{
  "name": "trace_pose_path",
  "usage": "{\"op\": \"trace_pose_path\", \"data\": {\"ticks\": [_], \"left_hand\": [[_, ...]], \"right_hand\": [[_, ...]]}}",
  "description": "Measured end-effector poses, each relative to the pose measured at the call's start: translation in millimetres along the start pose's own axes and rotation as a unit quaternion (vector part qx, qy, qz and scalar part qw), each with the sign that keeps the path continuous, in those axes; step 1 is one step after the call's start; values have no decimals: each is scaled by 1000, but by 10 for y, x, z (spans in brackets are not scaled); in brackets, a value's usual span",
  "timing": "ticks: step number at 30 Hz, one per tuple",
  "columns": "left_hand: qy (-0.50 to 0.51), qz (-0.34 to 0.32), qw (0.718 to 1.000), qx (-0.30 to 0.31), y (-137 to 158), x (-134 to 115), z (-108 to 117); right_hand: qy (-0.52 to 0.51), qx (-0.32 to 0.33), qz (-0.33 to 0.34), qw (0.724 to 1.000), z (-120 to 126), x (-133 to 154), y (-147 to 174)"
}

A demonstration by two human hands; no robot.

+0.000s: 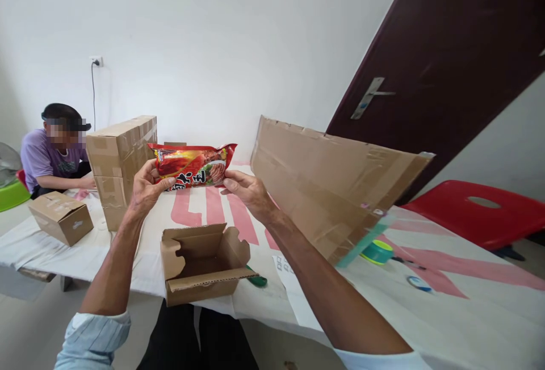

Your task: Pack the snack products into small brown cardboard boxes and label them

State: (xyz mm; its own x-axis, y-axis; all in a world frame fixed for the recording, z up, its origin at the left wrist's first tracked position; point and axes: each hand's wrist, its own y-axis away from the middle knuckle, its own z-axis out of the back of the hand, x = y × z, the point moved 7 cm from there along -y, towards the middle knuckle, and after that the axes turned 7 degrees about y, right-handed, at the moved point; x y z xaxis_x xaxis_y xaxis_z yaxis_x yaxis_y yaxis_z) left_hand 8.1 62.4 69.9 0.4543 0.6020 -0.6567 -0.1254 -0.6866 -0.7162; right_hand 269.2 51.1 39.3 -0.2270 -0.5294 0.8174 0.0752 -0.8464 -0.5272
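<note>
A shiny red food packet (193, 167) with dark printed characters and a picture of food is held up above the table, level and facing me. My left hand (149, 185) grips its left end, thumb across the front. At the other end, my right hand (249, 191) pinches the lower right corner between thumb and fingers. Below the packet, an open cardboard box (202, 290) stands near the table's front edge with its flaps raised. Its visible inside shows bare brown cardboard.
Tall stacked cartons (113, 177) and a small closed box (62, 217) stand left, near a seated person (55, 154). A large cardboard panel (327, 183) leans on the right. Green tape (377, 252) and a blue-white roll (419, 284) lie beyond my right arm.
</note>
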Motion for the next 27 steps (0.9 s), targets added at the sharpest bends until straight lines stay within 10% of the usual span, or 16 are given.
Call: {"op": "trace_pose_path", "data": {"ticks": [20,27], "left_hand": [[-82,259,958,-94,693,1903,1256],[-122,245,952,-135,26,2395,1488]], "right_hand": [[114,276,-218,929,17,-1257,767],[55,218,-246,943,-6,-1332,782]]}}
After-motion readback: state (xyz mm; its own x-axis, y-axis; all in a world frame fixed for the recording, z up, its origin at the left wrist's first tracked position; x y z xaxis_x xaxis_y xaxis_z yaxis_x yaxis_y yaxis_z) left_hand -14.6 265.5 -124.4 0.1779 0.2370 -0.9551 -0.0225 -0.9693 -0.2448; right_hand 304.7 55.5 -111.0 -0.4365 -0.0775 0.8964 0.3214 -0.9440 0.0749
